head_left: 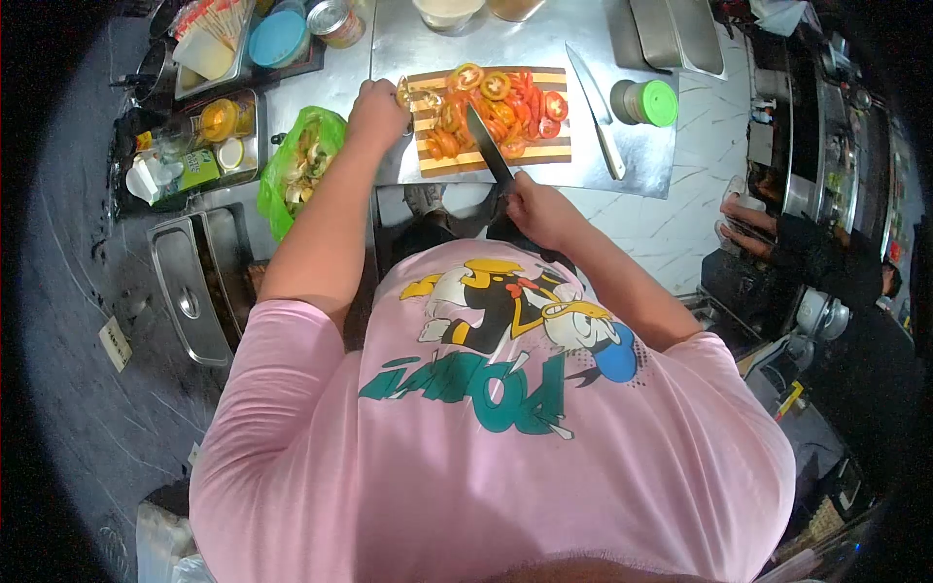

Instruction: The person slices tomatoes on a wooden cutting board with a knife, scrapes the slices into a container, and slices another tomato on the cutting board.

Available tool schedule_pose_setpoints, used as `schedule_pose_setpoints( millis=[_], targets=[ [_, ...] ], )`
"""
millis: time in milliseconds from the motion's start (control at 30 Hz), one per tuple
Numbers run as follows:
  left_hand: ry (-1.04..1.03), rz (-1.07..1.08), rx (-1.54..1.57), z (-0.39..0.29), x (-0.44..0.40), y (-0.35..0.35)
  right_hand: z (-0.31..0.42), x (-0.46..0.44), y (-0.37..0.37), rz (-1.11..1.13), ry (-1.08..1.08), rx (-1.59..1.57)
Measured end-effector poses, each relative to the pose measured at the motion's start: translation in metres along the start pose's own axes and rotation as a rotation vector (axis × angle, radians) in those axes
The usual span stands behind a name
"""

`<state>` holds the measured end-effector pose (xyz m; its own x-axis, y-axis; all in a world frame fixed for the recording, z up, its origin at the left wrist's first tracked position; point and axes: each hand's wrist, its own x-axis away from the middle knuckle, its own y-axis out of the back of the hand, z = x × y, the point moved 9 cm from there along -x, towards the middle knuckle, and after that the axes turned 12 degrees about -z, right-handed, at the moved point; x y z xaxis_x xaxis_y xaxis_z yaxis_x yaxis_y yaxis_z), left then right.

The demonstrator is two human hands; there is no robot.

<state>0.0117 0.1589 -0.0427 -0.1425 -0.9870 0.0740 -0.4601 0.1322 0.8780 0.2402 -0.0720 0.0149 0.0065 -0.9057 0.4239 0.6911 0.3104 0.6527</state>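
Note:
A striped cutting board [557,85] lies on the metal table, covered with sliced tomatoes [498,109] in red and orange. My right hand [525,201] is closed round the handle of a dark-bladed knife [486,143], whose blade reaches over the slices from the board's near edge. At the board's left edge is my left hand [380,115], its fingers bent near some pale scraps; what they hold, if anything, is hidden. Left of that forearm hangs a green plastic bag [282,179] with peelings inside.
A second knife [595,112] with a white handle lies right of the board, beside a green-lidded jar [650,103]. A metal pan [677,34] sits at the back right. A can [335,23] and trays stand at left. Another person [841,267] is at far right.

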Motion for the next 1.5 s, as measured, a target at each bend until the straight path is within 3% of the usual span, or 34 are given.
schedule_pose_setpoints(
  millis=[100, 167, 300, 400, 467, 533, 600, 667, 733, 800, 867, 1000, 1067, 1133, 1200, 1233, 1300, 1333, 1400, 1433, 1500],
  targets=[
    [0.059, -0.022, 0.024, 0.004, -0.003, -0.001, -0.007, 0.003, 0.005, -0.033, -0.032, 0.021],
    [0.147, 0.077, 0.094, 0.017, -0.006, -0.015, -0.011, 0.007, 0.007, -0.043, -0.028, 0.024],
    [0.235, 0.049, 0.204, 0.009, -0.007, -0.003, -0.018, 0.01, 0.01, -0.025, -0.067, 0.046],
    [0.245, -0.008, 0.24, 0.033, -0.01, -0.015, -0.016, 0.012, 0.022, -0.023, 0.005, 0.013],
    [0.356, -0.028, 0.403, 0.05, -0.009, -0.017, -0.018, 0.013, 0.031, -0.011, 0.001, -0.013],
    [0.346, -0.009, 0.407, 0.031, 0.001, 0.0, -0.018, 0.014, 0.046, 0.001, 0.005, -0.038],
    [0.375, 0.224, 0.771, 0.004, 0.02, -0.01, -0.027, 0.014, 0.06, 0.059, -0.021, 0.062],
    [0.396, 0.231, 0.717, -0.017, 0.035, 0.002, -0.039, 0.013, 0.074, 0.085, -0.005, 0.084],
    [0.113, -0.097, 0.207, -0.043, 0.037, 0.052, -0.059, 0.013, 0.091, 0.113, 0.012, 0.104],
    [0.185, -0.123, 0.199, -0.068, 0.06, 0.089, -0.077, 0.013, 0.11, 0.108, 0.09, 0.028],
    [0.245, -0.012, 0.544, -0.099, 0.092, 0.111, -0.087, 0.014, 0.133, 0.129, 0.119, 0.036],
    [-0.289, -0.113, 0.667, -0.263, 0.171, 0.225, -0.125, 0.006, 0.166, 0.137, 0.227, 0.104],
    [-0.397, -0.028, 0.735, -0.325, 0.205, 0.261, -0.131, 0.002, 0.175, 0.158, 0.259, 0.133],
    [-0.473, -0.148, 0.992, -0.384, 0.227, 0.284, -0.131, -0.005, 0.182, 0.183, 0.232, 0.207],
    [-0.584, -0.112, 1.204, -0.403, 0.241, 0.283, -0.121, -0.009, 0.184, 0.206, 0.248, 0.203],
    [-0.577, -0.126, 1.197, -0.407, 0.25, 0.282, -0.116, -0.012, 0.184, 0.196, 0.268, 0.238],
    [-0.348, -0.09, 1.323, -0.406, 0.262, 0.27, -0.109, -0.014, 0.184, 0.196, 0.286, 0.275],
    [-0.338, -0.094, 1.329, -0.408, 0.257, 0.276, -0.106, -0.015, 0.186, 0.188, 0.276, 0.263],
    [-0.398, 0.122, 1.262, -0.421, 0.245, 0.282, -0.116, -0.01, 0.185, 0.204, 0.25, 0.26],
    [-0.377, 0.125, 1.27, -0.413, 0.242, 0.278, -0.118, -0.008, 0.185, 0.181, 0.269, 0.202],
    [-0.32, -0.067, 1.133, -0.387, 0.233, 0.28, -0.118, -0.005, 0.192, 0.139, 0.27, 0.159]
  ],
)
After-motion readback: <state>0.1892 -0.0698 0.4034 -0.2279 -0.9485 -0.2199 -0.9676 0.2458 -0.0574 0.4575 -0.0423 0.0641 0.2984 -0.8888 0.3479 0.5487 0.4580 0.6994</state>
